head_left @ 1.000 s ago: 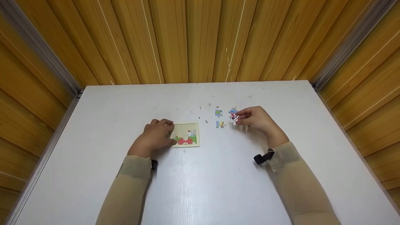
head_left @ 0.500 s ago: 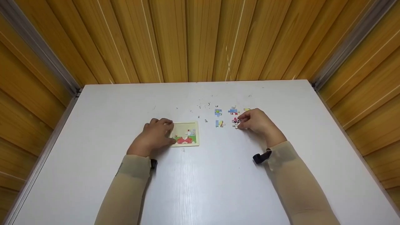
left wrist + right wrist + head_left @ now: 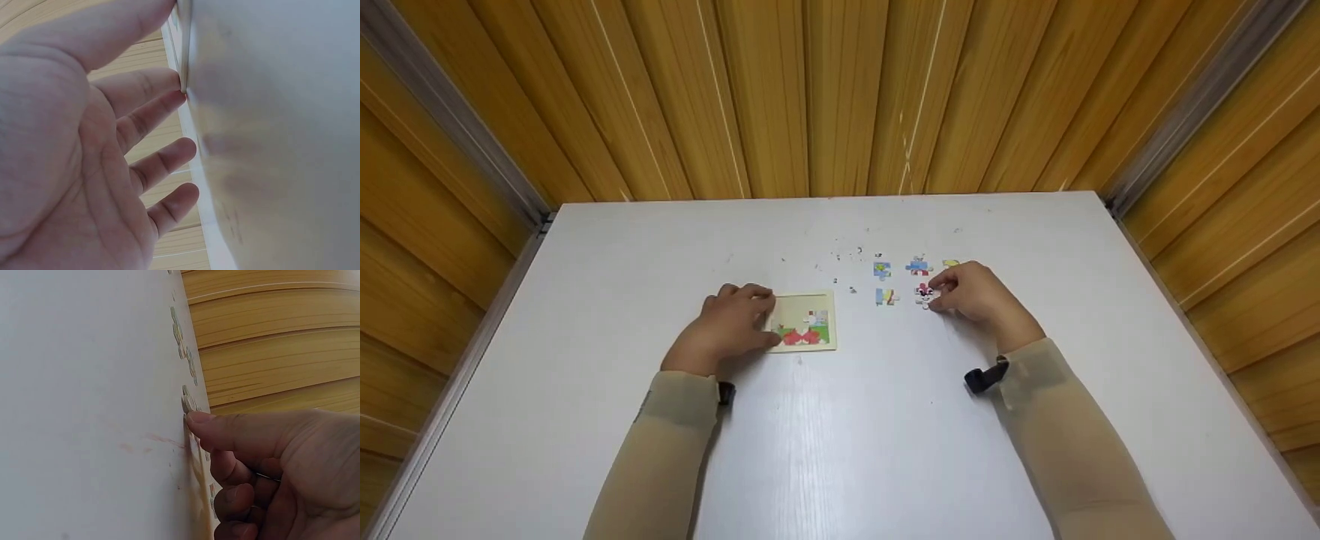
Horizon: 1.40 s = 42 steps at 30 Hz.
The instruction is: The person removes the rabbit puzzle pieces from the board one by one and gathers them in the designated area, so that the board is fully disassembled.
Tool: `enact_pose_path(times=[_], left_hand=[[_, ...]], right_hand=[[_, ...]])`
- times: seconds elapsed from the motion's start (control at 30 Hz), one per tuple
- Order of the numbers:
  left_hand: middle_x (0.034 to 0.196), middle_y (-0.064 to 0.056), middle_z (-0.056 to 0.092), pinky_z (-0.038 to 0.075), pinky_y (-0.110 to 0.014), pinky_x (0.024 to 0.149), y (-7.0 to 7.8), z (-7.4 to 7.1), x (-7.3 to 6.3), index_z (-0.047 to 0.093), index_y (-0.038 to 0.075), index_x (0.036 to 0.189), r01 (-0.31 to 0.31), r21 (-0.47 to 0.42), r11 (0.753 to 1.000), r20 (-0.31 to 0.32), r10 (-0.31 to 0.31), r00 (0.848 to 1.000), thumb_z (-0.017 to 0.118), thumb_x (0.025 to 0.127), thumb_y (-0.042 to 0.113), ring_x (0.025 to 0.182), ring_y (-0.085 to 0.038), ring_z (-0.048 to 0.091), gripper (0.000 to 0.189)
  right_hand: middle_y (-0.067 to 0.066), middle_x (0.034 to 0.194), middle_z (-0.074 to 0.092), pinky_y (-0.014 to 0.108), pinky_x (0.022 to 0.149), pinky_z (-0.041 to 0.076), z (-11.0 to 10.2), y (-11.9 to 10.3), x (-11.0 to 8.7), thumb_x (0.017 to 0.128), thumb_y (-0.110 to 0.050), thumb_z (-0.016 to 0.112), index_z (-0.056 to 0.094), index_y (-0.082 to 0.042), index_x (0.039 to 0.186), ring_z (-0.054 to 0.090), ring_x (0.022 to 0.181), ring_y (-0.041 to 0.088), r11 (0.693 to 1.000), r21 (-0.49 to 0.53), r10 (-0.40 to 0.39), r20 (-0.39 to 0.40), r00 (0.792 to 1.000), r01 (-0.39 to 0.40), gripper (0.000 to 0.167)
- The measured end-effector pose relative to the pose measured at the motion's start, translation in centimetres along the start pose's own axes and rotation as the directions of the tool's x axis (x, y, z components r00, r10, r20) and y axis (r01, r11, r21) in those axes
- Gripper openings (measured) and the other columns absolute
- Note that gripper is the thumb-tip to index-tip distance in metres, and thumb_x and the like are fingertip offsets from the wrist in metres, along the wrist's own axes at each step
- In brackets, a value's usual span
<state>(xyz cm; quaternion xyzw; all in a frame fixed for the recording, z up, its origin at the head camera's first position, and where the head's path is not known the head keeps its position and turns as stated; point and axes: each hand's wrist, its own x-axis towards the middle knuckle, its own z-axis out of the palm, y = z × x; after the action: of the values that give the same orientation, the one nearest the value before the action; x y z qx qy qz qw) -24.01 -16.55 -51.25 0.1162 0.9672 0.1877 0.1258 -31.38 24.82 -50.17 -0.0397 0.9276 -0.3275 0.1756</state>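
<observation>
The left hand (image 3: 724, 326) holds the left side of a small cream puzzle tray (image 3: 834, 321), thumb at the near edge and fingertips at the far corner. Joined pieces with red and green print (image 3: 802, 336) fill the tray's near part and right side. The right hand (image 3: 979, 292) pinches a pink, white and black jigsaw piece (image 3: 924, 292) low at the white table. In the right wrist view, the thumb (image 3: 201, 419) meets the edge of that piece (image 3: 189, 399); the other fingers curl beneath. The left wrist view shows the thumb and index finger at the tray's edge (image 3: 184, 50).
Near the right hand lie a blue-green piece (image 3: 882, 269), a blue-red piece (image 3: 919, 266), a blue-yellow piece (image 3: 886, 297) and a partly hidden yellow piece (image 3: 951, 263). Small dark specks dot the white table (image 3: 825, 435). Wood-patterned walls (image 3: 840, 97) stand behind and beside it.
The right hand has lowered the pink and white piece and turned it, moving it slightly nearer, below the blue-red piece. The left hand and tray stay in place.
</observation>
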Motion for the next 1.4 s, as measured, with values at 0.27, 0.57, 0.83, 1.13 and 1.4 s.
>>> enact_pose_path(times=[0.27, 0.57, 0.83, 1.13, 1.4], left_hand=[[0.177, -0.011, 0.05, 0.036, -0.068, 0.131, -0.5, 0.1, -0.2, 0.056, 0.011, 0.167, 0.004, 0.004, 1.0, 0.002, -0.004, 1.0, 0.083, 0.102, 0.037, 0.163, -0.044, 0.041, 0.075], [0.178, -0.007, 0.049, 0.035, -0.065, 0.134, -0.2, 0.6, 0.3, 0.055, 0.014, 0.169, 0.022, -0.028, 0.999, 0.018, -0.021, 1.0, 0.086, 0.097, 0.042, 0.164, -0.04, 0.039, 0.084], [0.174, -0.005, 0.055, 0.037, -0.063, 0.133, 0.1, 0.7, 0.9, 0.063, 0.015, 0.163, 0.034, -0.062, 0.998, -0.016, -0.035, 0.999, 0.099, 0.086, 0.041, 0.16, -0.037, 0.043, 0.088], [0.171, -0.005, 0.058, 0.042, -0.064, 0.131, 0.4, 0.7, 1.3, 0.07, 0.014, 0.155, -0.002, -0.036, 0.999, -0.05, 0.0, 0.999, 0.099, 0.085, 0.041, 0.157, -0.038, 0.046, 0.081], [0.173, -0.005, 0.056, 0.042, -0.063, 0.131, 0.3, 0.7, 1.3, 0.065, 0.013, 0.16, -0.02, -0.019, 1.0, -0.038, 0.019, 0.999, 0.097, 0.087, 0.043, 0.158, -0.038, 0.046, 0.085]], right_hand=[[0.008, 0.106, 0.066, 0.034, 0.082, 0.047, 0.1, -1.2, 0.3, 0.097, -0.014, 0.087, 0.077, -0.007, 0.14, 0.057, 0.098, 0.024, 0.998, -0.005, -0.068, -0.039, 0.997, 0.068, 0.045], [0.006, 0.109, 0.073, 0.032, 0.077, 0.05, 1.9, -5.5, -1.6, 0.103, -0.03, 0.082, 0.079, -0.004, 0.136, 0.061, 0.095, 0.022, 0.965, 0.07, -0.25, -0.044, 0.967, 0.253, 0.041], [0.007, 0.117, 0.074, 0.033, 0.078, 0.056, 3.8, -11.0, -2.5, 0.106, -0.03, 0.079, 0.08, -0.011, 0.134, 0.064, 0.09, 0.02, 0.911, 0.251, -0.328, -0.043, 0.944, 0.328, 0.034], [0.013, 0.133, 0.071, 0.027, 0.079, 0.058, 7.0, -12.8, -2.2, 0.108, -0.024, 0.076, 0.073, -0.012, 0.144, 0.068, 0.091, 0.019, 0.87, 0.371, -0.348, -0.006, 0.937, 0.325, 0.038], [0.021, 0.147, 0.07, 0.028, 0.084, 0.059, 10.1, -11.3, -0.4, 0.107, -0.019, 0.075, 0.071, -0.002, 0.147, 0.071, 0.1, 0.017, 0.905, 0.31, -0.329, 0.074, 0.941, 0.292, 0.043]])
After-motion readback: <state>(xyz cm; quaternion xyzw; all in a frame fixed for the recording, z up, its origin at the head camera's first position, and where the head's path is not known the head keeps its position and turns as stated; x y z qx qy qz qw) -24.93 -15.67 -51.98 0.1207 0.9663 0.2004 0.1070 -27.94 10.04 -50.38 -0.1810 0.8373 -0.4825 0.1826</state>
